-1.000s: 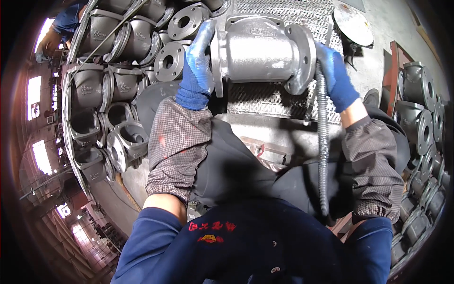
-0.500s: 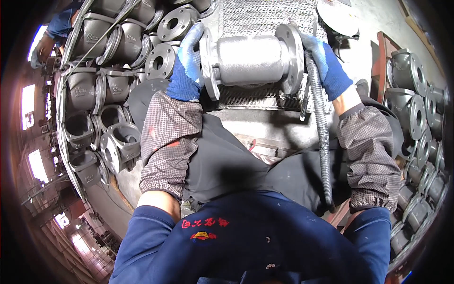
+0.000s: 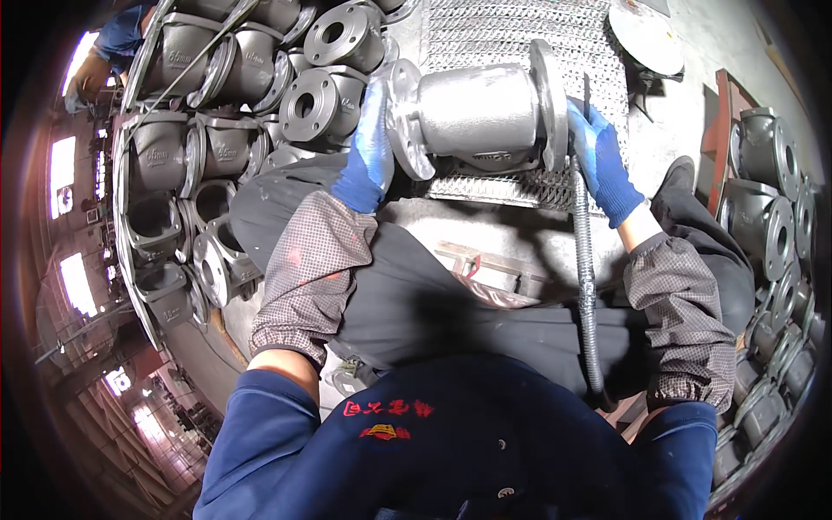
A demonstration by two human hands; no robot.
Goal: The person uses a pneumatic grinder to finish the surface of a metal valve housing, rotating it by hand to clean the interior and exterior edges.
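1. While a ribbed hose [image 3: 586, 286] runs nearest, the gloved left hand [image 3: 367, 156] curls, partly closed, around a grey flanged casting's [image 3: 478, 113] left end.
2. The gloved right hand [image 3: 600, 158] meets its right end; finger closure cannot be told.
3. Between them, above a ridged metal mat [image 3: 598, 56], the casting looks heavy, rigid, perhaps slick; both flange rims [image 3: 548, 104] suit gripping.

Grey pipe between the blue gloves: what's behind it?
Behind the pipe is a bumpy silvery mat, showing past its upper and lower sides. The patch the pipe hides can't be seen.
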